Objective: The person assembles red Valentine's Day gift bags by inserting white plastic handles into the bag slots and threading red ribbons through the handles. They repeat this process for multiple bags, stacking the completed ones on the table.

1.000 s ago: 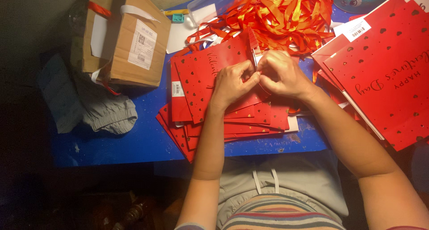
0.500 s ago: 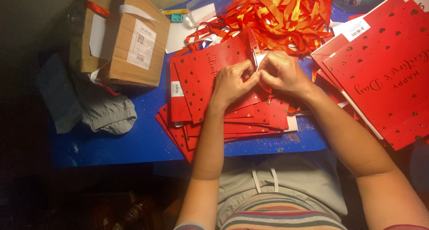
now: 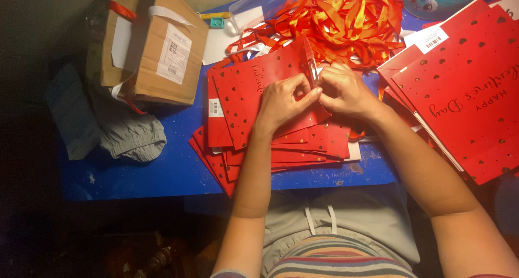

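Red gift bag [image 3: 254, 97] at nine o'clock of both hands, left hand [image 3: 284, 99] and right hand [image 3: 346, 91] fingers pinched tight on its top edge.

Blue table [image 3: 162, 172]: red bags [image 3: 238, 94], ribbons [image 3: 346, 24], box [image 3: 148, 45].

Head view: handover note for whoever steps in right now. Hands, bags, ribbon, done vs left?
Left hand and right hand: both pinch the top edge of the top red gift bag, fingertips meeting; whether ribbon is in the pinch cannot be told.
Flat bag stack beneath on the blue table.
Second bag pile at right.
Orange ribbon heap behind.
Cardboard box at left.
Done or left: cannot tell.
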